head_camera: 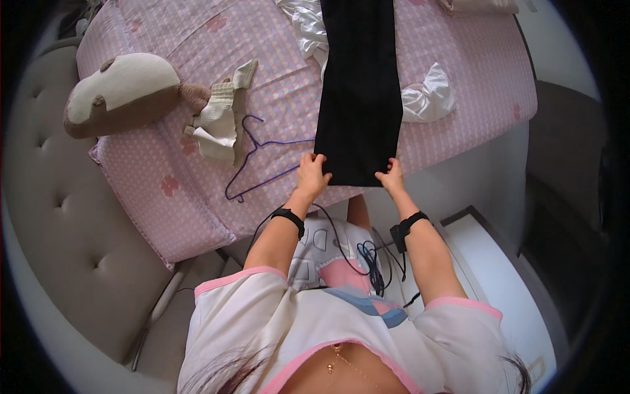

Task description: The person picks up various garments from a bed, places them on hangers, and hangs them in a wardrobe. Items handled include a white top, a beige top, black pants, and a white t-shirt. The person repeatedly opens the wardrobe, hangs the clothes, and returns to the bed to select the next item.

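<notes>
A long piece of black cloth lies stretched over the bed, its near edge straight. My left hand grips the near left corner, and my right hand grips the near right corner. Part of a purple clothes hanger shows to the left of my left hand, its right end hidden beneath the black cloth. White satiny fabric sticks out on the right side of the cloth, and more white fabric shows at its upper left.
The bed has a pink patterned cover. A brown and cream plush toy and a cream garment lie at left, near the tufted headboard. Black cables hang before my body. A white cabinet stands at lower right.
</notes>
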Tool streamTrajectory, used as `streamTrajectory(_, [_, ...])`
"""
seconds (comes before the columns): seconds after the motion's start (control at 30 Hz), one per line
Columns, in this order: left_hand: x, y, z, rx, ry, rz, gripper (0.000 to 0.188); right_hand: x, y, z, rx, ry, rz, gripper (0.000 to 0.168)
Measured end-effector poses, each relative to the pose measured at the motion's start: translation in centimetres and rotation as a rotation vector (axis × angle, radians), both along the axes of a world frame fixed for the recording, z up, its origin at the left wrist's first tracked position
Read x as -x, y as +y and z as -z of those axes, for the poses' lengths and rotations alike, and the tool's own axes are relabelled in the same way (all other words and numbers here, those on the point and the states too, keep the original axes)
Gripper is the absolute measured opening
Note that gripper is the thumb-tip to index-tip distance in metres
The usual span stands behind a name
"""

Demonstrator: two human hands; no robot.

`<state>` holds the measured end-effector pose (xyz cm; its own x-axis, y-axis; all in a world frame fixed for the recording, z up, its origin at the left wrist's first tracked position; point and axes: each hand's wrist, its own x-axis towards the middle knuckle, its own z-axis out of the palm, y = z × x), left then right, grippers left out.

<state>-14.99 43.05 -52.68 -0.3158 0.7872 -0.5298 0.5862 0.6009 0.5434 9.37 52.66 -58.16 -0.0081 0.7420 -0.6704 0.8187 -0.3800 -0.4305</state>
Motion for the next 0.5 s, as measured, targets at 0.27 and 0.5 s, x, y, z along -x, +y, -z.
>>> streamTrajectory(0.27, [-0.2,0.0,1.9,-0.073,0.356,0.511,0.041,0.5,-1.0,1.6,-0.123,0.002,-0.133,0.012])
streamTrajectory(0.5, [-1.3,-0.5,-1.3,-0.101,0.279,0.489,0.050,2.4,0.1,-3.5,0.122,0.482,0.460,0.014])
